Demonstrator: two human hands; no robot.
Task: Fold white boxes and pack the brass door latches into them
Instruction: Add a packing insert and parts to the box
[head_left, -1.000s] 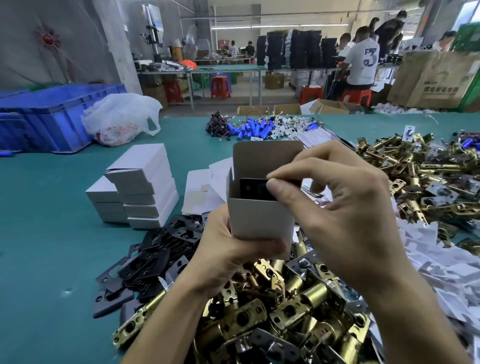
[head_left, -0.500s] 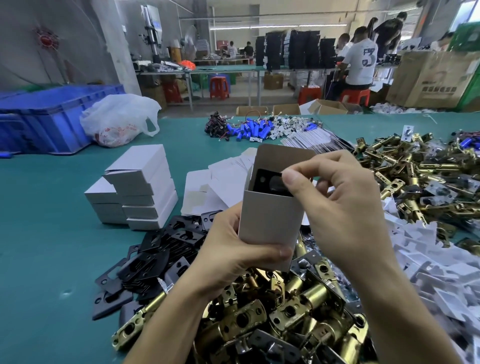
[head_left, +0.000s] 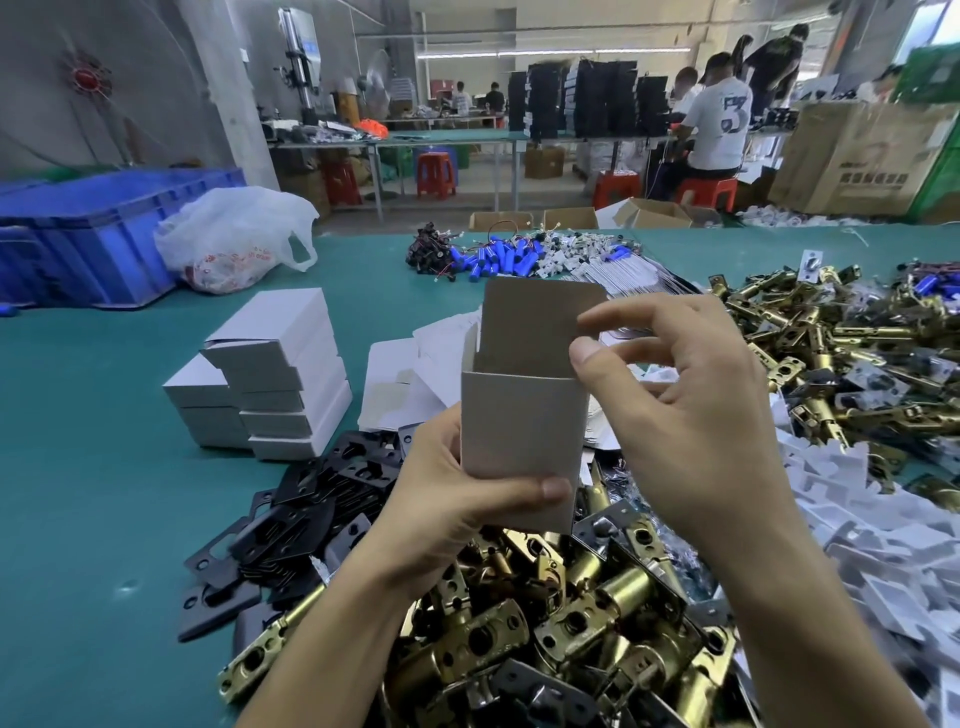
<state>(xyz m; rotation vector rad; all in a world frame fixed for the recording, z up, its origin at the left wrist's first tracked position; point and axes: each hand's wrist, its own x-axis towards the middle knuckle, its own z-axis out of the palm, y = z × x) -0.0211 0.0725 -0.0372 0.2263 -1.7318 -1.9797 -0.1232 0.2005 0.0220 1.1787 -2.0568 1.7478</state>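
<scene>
My left hand (head_left: 441, 499) grips a white box (head_left: 519, 441) upright above the table, thumb across its front near the bottom. The lid flap stands open at the back. My right hand (head_left: 691, 431) hovers at the box's top right corner, its thumb and index finger a little apart with nothing between them. What lies inside the box is hidden. A heap of brass door latches (head_left: 571, 623) lies under my hands, and another heap of latches (head_left: 831, 353) is spread at the right.
Folded white boxes (head_left: 280, 374) are stacked at the left, with flat box blanks (head_left: 400, 384) behind the held box. Black plates (head_left: 311, 509) lie at lower left and white inserts (head_left: 883, 545) at the right. A blue crate (head_left: 93, 234), a plastic bag (head_left: 234, 234) and blue cells (head_left: 498, 257) sit farther back.
My right hand let go of the dark plate it was pushing into the box, and the plate no longer shows. The box now stands more upright.
</scene>
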